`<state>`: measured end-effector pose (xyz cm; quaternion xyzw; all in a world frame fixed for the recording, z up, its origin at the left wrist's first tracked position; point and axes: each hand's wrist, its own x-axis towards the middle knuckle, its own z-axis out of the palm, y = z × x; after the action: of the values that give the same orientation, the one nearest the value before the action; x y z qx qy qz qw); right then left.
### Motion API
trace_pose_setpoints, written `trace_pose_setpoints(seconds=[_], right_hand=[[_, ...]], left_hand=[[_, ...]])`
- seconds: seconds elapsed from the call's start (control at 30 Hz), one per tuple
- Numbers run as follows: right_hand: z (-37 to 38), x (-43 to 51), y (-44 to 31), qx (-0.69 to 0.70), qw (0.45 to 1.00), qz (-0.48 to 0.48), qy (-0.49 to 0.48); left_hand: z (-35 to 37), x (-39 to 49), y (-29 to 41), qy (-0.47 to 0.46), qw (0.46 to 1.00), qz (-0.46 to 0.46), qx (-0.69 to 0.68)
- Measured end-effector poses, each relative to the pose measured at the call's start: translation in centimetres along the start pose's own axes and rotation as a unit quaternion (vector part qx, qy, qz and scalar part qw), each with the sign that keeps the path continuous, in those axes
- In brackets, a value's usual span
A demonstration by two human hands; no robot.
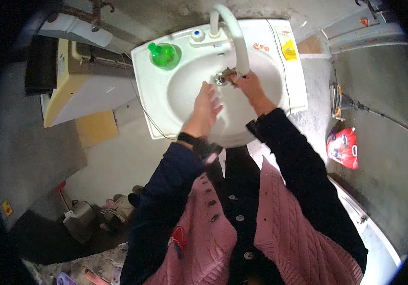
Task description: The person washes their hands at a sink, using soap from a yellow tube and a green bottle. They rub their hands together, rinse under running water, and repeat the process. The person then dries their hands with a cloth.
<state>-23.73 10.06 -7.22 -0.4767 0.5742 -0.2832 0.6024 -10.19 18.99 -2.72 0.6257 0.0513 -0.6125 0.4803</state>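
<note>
My left hand (206, 107) hovers over the left part of the white sink basin (186, 85), fingers apart and holding nothing. Beneath the end of the curved white faucet spout (238, 42), my right hand (252, 89) has its fingers on a small dark, crumpled thing (229, 74), whose kind I cannot tell. That thing is beside the metal drain (220, 79). The spout hides part of the right hand. A round faucet knob (197, 34) with a blue mark sits behind the basin. On the sink's back left corner stands a green translucent bottle (164, 56).
A pale, yellow-edged appliance (90, 85) stands left of the sink. A thin cable (143, 107) hangs over the sink's left edge. On the right are a red and white bag (342, 148) and a long-handled tool (378, 113). A dustpan (79, 219) lies lower left.
</note>
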Motion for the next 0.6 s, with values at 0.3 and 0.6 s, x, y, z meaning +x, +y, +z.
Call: trace_pose_setpoints(seconds=[0.3,0.6], right_hand=[[2.2,-4.0,-3.6,-0.162,0.987,0.012,0.014],[2.6,-6.3,-5.1,-0.146,0.950,-0.277,0.010]], left_hand=[[5.2,-0.8,-1.0,-0.219,0.964,-0.007,-0.151],[5.2,1.4,2.3,-0.196,0.954,-0.006,-0.227]])
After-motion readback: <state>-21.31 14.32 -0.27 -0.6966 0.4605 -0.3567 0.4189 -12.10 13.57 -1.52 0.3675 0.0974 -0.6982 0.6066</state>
